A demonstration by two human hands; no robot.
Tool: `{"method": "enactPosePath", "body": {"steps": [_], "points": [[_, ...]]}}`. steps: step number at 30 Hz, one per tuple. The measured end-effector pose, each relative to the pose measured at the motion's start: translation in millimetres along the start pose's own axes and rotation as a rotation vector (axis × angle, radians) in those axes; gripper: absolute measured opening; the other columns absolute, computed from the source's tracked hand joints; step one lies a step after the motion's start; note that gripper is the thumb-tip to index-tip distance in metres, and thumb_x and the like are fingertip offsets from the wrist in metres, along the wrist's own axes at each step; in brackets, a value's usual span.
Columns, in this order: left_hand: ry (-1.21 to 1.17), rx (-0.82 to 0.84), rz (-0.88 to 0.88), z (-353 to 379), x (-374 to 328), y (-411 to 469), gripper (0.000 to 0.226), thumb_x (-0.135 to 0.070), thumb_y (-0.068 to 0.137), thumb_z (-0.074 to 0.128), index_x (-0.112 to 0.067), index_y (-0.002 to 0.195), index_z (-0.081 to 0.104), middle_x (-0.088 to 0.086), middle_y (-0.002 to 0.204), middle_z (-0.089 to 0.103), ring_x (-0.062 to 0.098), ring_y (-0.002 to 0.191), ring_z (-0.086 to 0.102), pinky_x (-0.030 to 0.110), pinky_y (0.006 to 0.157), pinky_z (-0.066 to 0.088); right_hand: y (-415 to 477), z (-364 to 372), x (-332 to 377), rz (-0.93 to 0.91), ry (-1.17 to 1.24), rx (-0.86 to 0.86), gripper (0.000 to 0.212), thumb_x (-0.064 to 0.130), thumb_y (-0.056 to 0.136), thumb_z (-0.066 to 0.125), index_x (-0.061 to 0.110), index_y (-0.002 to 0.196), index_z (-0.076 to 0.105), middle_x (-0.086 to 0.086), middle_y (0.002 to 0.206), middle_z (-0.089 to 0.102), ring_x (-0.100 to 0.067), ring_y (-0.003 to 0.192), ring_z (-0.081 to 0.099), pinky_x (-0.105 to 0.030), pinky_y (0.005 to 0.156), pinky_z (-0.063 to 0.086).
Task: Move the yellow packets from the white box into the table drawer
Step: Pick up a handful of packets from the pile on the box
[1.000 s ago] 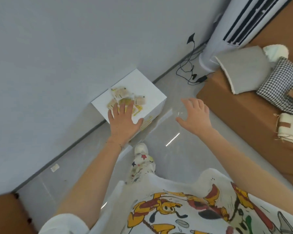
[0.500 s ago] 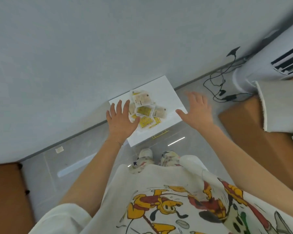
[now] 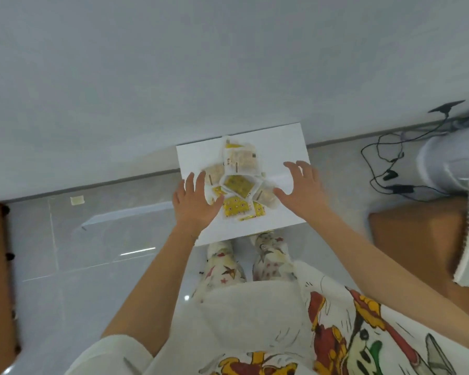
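Small yellow plastic packets (image 3: 237,185) heaped on flat white box (image 3: 282,142): probably light, slippery; scoop from nine and three o'clock. Left fingers (image 3: 199,181), right fingers (image 3: 293,167) spread, empty.

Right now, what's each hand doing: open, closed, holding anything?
Left hand: open, fingers spread at the yellow packets, holding nothing.
Right hand: open, over the white box, holding nothing.

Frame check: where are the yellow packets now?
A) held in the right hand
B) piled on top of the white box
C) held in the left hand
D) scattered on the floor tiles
B: the yellow packets lie in a loose pile on the white box. The left hand and right hand are open on either side, with no grip on any packet.
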State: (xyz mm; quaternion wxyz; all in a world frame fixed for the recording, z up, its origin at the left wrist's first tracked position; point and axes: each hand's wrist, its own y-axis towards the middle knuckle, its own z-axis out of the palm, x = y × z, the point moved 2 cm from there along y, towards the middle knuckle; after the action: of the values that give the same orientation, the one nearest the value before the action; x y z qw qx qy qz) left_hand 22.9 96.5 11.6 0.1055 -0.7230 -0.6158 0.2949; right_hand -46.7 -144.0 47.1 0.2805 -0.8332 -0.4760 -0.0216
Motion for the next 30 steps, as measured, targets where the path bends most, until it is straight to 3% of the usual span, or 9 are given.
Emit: {"method": "enactPosePath", "body": {"steps": [7, 11, 13, 16, 19, 21, 25, 28, 30], "points": [[-0.043, 0.08, 0.002, 127, 12, 103, 0.114, -0.063, 0.069, 0.073, -0.024, 0.154, 0.007, 0.012, 0.162, -0.002, 0.034, 0.148, 0.001, 0.054, 0.117, 0.013, 71, 129, -50, 0.163, 0.097, 0.081, 0.08, 0.049, 0.077, 0.068, 0.025, 0.145, 0.032, -0.003, 0.149, 0.029, -0.027, 0.135, 0.029, -0.046, 0.101, 0.038], [-0.02, 0.071, 0.049, 155, 31, 141, 0.132, -0.07, 0.057, 0.076, -0.027, 0.154, -0.003, 0.013, 0.16, -0.017, 0.034, 0.147, -0.016, 0.058, 0.116, 0.001, 100, 183, -58, 0.358, 0.218, 0.115, 0.092, 0.063, 0.073, 0.067, 0.028, 0.147, 0.025, -0.001, 0.152, 0.016, -0.027, 0.141, 0.014, -0.051, 0.11, 0.029], [-0.017, 0.022, 0.078, 161, 37, 143, 0.132, -0.074, 0.055, 0.073, -0.028, 0.154, -0.001, 0.012, 0.16, -0.016, 0.032, 0.147, -0.016, 0.057, 0.115, 0.0, 106, 201, -49, 0.404, 0.261, 0.089, 0.098, 0.068, 0.071, 0.066, 0.029, 0.149, 0.019, 0.0, 0.156, 0.004, -0.027, 0.145, 0.001, -0.054, 0.114, 0.019], [-0.02, -0.073, 0.08, 163, 41, 138, 0.129, -0.078, 0.055, 0.067, -0.02, 0.154, 0.009, 0.013, 0.161, 0.005, 0.033, 0.148, 0.002, 0.055, 0.114, 0.011, 105, 213, -36, 0.431, 0.267, 0.046, 0.103, 0.068, 0.071, 0.066, 0.026, 0.149, 0.014, -0.001, 0.159, -0.001, -0.026, 0.146, -0.005, -0.055, 0.116, 0.012], [-0.02, -0.148, 0.042, 161, 44, 133, 0.124, -0.085, 0.054, 0.046, -0.012, 0.151, 0.023, 0.015, 0.149, 0.031, 0.036, 0.138, 0.026, 0.052, 0.105, 0.029, 103, 212, -37, 0.409, 0.31, -0.011, 0.09, 0.058, 0.069, 0.074, 0.025, 0.14, 0.03, -0.001, 0.151, 0.014, -0.027, 0.14, 0.013, -0.05, 0.109, 0.026], [-0.017, -0.176, 0.019, 161, 43, 131, 0.117, -0.081, 0.058, 0.046, -0.01, 0.148, 0.03, 0.016, 0.138, 0.04, 0.036, 0.127, 0.035, 0.049, 0.097, 0.034, 103, 207, -43, 0.408, 0.369, 0.008, 0.083, 0.049, 0.068, 0.08, 0.023, 0.134, 0.036, -0.003, 0.143, 0.02, -0.027, 0.131, 0.024, -0.046, 0.104, 0.034], [-0.04, -0.198, -0.021, 164, 38, 125, 0.089, -0.057, 0.072, 0.073, -0.009, 0.141, 0.042, 0.017, 0.128, 0.044, 0.037, 0.119, 0.04, 0.048, 0.095, 0.034, 102, 199, -56, 0.395, 0.584, 0.078, 0.075, 0.029, 0.069, 0.084, 0.019, 0.129, 0.041, -0.008, 0.131, 0.024, -0.025, 0.12, 0.036, -0.033, 0.098, 0.039], [-0.033, -0.26, -0.053, 165, 44, 117, 0.068, -0.053, 0.078, 0.069, -0.013, 0.131, 0.052, 0.018, 0.131, 0.046, 0.039, 0.123, 0.041, 0.052, 0.097, 0.036, 103, 190, -64, 0.364, 0.606, 0.121, 0.07, 0.022, 0.07, 0.084, 0.018, 0.128, 0.046, -0.006, 0.122, 0.037, -0.023, 0.106, 0.05, -0.031, 0.091, 0.047], [-0.078, -0.266, -0.094, 167, 50, 112, 0.055, -0.049, 0.084, 0.064, -0.014, 0.126, 0.054, 0.018, 0.142, 0.04, 0.039, 0.133, 0.034, 0.054, 0.102, 0.033, 103, 183, -72, 0.337, 0.633, 0.121, 0.062, 0.018, 0.071, 0.082, 0.016, 0.124, 0.05, -0.003, 0.112, 0.053, -0.015, 0.095, 0.058, -0.021, 0.078, 0.05]]}}
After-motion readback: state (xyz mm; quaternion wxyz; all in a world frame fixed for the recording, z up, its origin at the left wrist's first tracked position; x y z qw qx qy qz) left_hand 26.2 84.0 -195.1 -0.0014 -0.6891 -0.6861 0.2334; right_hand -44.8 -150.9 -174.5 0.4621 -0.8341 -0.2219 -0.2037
